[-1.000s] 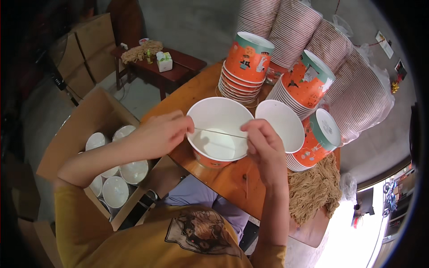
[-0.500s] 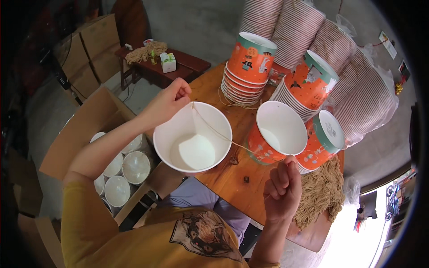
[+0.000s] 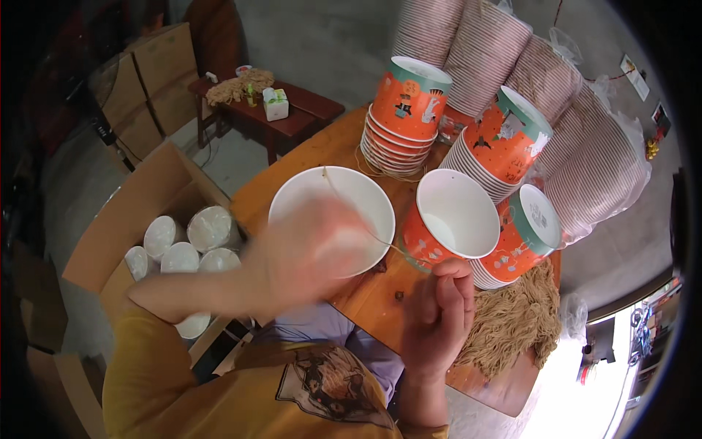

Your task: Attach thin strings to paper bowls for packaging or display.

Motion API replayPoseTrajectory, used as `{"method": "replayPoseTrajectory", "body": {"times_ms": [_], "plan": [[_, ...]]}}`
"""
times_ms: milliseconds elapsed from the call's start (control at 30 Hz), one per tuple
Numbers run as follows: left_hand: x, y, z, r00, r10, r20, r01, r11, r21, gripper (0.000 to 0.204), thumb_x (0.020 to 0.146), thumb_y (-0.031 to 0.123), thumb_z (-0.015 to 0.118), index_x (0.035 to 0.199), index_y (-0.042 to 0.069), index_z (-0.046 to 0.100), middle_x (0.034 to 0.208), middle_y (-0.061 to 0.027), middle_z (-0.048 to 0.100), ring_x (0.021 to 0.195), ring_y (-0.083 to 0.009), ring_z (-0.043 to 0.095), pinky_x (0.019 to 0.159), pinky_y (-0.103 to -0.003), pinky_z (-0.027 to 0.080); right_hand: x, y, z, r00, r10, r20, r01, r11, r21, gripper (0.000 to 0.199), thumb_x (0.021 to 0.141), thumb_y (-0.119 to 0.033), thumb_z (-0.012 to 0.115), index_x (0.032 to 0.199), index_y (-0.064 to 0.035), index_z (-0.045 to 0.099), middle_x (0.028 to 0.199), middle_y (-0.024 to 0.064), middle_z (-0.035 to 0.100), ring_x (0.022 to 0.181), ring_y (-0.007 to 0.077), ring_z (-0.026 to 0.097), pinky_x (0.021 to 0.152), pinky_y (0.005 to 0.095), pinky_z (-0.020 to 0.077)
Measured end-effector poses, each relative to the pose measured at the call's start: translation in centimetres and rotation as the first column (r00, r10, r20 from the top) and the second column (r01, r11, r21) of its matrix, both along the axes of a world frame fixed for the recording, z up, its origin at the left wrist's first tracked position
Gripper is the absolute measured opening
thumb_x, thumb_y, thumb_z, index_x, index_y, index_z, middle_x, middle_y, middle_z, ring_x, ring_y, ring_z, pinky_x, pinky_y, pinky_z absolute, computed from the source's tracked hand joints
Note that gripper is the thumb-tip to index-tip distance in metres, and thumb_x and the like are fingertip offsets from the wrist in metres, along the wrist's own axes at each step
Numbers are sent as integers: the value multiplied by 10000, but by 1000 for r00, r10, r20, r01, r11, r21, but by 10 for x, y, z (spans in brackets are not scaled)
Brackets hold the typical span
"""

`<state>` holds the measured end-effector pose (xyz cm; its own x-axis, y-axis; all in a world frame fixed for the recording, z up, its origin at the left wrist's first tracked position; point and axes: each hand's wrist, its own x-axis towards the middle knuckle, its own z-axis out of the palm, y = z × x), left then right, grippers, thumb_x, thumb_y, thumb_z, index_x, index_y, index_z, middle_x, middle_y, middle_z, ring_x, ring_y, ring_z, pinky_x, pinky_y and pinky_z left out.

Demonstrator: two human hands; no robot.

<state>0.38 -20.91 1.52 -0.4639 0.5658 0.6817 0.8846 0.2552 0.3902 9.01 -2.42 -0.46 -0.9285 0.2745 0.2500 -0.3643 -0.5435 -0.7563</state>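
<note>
A large white paper bucket [image 3: 367,194] stands near me at the table's left part, its mouth facing up. A thin tan string [image 3: 398,250] starts at its far rim, passes across the mouth and runs right. My right hand [image 3: 447,307], closed in a pinch, grips the string in front of a second, orange paper bucket [image 3: 457,212]. Over the white bucket's near left side is my left hand [image 3: 322,241], smeared by motion; its fingers cannot be made out. It hides part of the bucket's inside.
Upside-down stacks of orange buckets [image 3: 413,102] stand behind, with tall bagged stacks [image 3: 486,55] beyond. Tan string bundles [image 3: 512,318] lie at the table's right end. At left, an open carton [image 3: 146,208] holds wrapped white cups [image 3: 212,227]. A low bench [image 3: 303,106] is farther back.
My left hand has come from the bucket's far left rim toward me and right, over its mouth. My right hand has shifted slightly left. The white bucket has moved a little right.
</note>
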Motion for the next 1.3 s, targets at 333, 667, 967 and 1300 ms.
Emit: {"method": "replayPoseTrajectory", "body": {"times_ms": [333,667,967,1300], "plan": [[-112,-24,-33,791,197,580,-148,980,-131,313,861,23,532,1168,34,586,835,-37,609,756,-103,578,683,-257,497,-109,-16,-4,969,-204,-138,131,-48,990,262,886,-217,605,1070,-31,608,985,165,641,874,338,646,746,446,503],[-117,-28,-43,802,136,581,-110,991,-81,226,866,21,499,1066,0,603,946,-66,622,797,-124,604,716,-273,490,-168,-35,-7,977,-126,170,-186,-127,974,255,832,-266,560,779,-56,694,747,166,671,727,335,664,715,434,514],[-119,-27,-48,761,43,647,-86,996,34,201,851,40,524,1038,-4,587,852,-49,603,751,-121,582,682,-274,476,-177,-44,1,882,-121,456,-469,-130,873,272,850,-266,533,762,-77,707,587,48,641,606,184,646,679,338,502],[-126,-22,-52,750,84,656,-97,995,-17,170,906,92,512,1031,0,581,865,-35,623,764,-88,568,690,-251,472,-168,-32,6,877,-133,461,-468,-26,883,282,845,-238,524,797,-32,710,644,124,660,583,256,663,649,384,536]]}}
